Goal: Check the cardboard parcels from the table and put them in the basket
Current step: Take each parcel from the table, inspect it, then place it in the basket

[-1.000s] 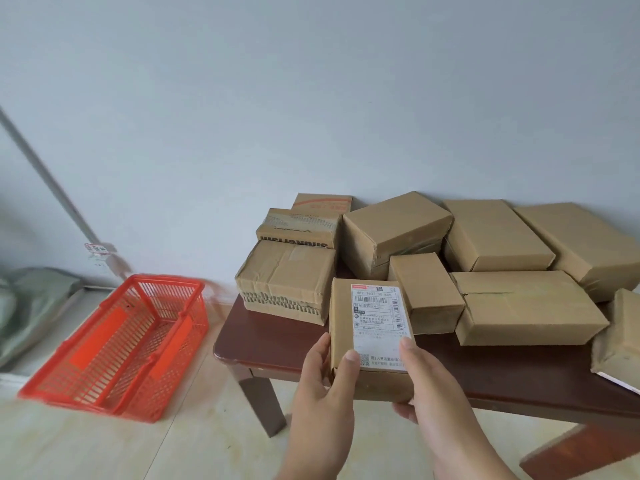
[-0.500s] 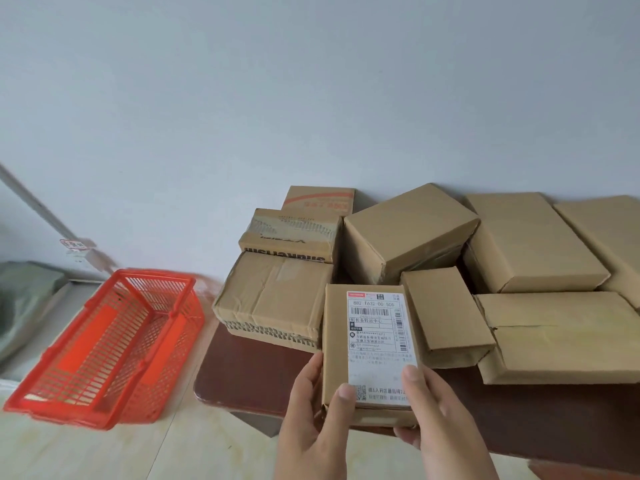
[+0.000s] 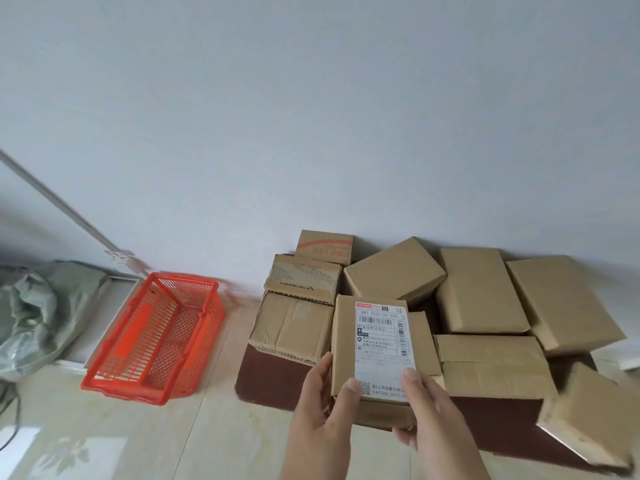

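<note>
Ten cardboard parcels were visible: one labelled parcel [image 3: 372,355] held up in two hands, left hand [image 3: 320,407] and right hand [image 3: 433,420], and nine on one table [image 3: 277,379]. One red basket [image 3: 156,337] stood on the floor.

The white label [image 3: 381,348] on the held parcel [image 3: 346,358] reads "882 T632-00 505" above a barcode. Its smaller print is too small to read.
</note>
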`<action>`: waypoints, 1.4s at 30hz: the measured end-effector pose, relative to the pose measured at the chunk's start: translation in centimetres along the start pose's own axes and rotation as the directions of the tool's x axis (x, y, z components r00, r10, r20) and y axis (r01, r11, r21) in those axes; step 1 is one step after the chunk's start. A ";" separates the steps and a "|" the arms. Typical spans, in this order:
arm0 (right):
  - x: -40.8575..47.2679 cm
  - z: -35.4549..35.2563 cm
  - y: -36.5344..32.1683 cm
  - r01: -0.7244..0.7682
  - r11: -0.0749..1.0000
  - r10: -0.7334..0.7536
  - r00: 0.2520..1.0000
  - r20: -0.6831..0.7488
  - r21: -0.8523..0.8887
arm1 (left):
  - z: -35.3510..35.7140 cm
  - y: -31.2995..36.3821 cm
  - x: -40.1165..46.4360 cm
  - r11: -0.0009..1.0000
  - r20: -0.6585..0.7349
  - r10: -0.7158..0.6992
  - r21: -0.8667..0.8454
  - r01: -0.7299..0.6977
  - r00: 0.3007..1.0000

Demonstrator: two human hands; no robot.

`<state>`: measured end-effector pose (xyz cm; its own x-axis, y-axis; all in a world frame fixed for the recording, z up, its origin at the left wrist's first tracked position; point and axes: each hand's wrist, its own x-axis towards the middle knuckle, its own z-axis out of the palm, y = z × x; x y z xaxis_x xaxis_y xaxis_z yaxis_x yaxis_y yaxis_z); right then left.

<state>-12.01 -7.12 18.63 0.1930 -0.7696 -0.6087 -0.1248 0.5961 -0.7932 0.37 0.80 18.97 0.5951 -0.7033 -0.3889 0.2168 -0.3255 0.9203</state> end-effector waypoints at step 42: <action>-3.2 56.2 0.0 0.075 0.901 0.052 0.959 0.278 -0.427 | -54.2 7.2 18.7 0.960 -0.104 -0.216 0.157 0.231 0.971</action>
<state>42.04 8.20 21.63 0.4488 -0.6436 -0.6199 -0.5137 0.3818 -0.7683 54.97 19.59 20.58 0.6113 -0.5467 -0.5722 0.2237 -0.5741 0.7876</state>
